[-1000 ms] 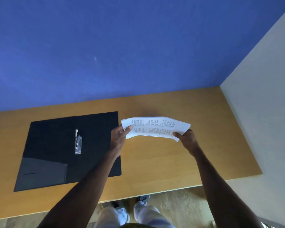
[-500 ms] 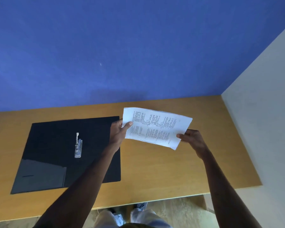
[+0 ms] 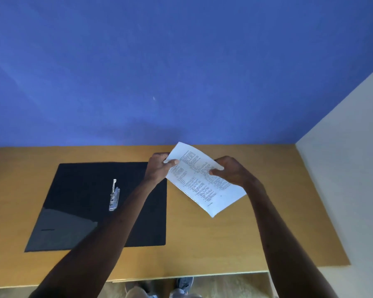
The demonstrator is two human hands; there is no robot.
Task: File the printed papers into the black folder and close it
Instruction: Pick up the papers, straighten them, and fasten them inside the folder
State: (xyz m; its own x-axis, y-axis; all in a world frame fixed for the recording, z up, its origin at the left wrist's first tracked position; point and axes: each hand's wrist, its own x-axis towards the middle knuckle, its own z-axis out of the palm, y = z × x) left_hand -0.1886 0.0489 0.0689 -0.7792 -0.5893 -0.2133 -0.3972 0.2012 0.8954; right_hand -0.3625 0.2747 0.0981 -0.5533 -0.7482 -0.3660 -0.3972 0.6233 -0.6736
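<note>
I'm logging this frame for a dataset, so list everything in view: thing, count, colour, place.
printed papers: one held sheaf, white with black text, above the desk, right of the folder
black folder: one, black, lying open on the desk's left half
metal clip: one, silver, at the folder's middle
desk: one, light wood, against the walls
walls: blue behind, white on the right
shoes: grey, on the floor below the desk edge
left hand: grips the papers' left edge
right hand: grips the papers' right edge
</note>
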